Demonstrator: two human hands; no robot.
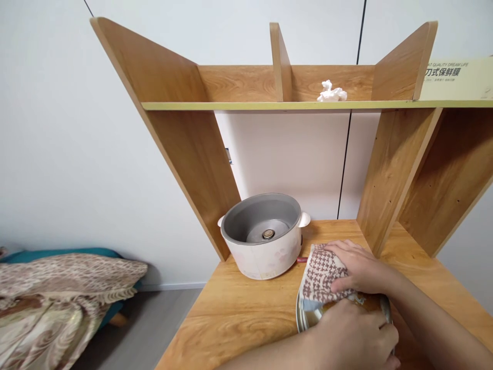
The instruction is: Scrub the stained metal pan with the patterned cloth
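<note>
A glass pot lid with a shiny metal rim lies low over the wooden desk, mostly covered by my hands and a cloth. My left hand is closed over the lid's near side with its fingers curled; what exactly they grip there is hidden. My right hand presses a brown-and-white houndstooth cloth against the far part of the lid. Just left of the cloth stands an open rice cooker body, white outside and grey inside, its inner pot absent.
Above the desk rises a wooden shelf with upright panels. Crumpled white tissue and a cling film box sit on it. At left, a patterned blanket covers teal furniture.
</note>
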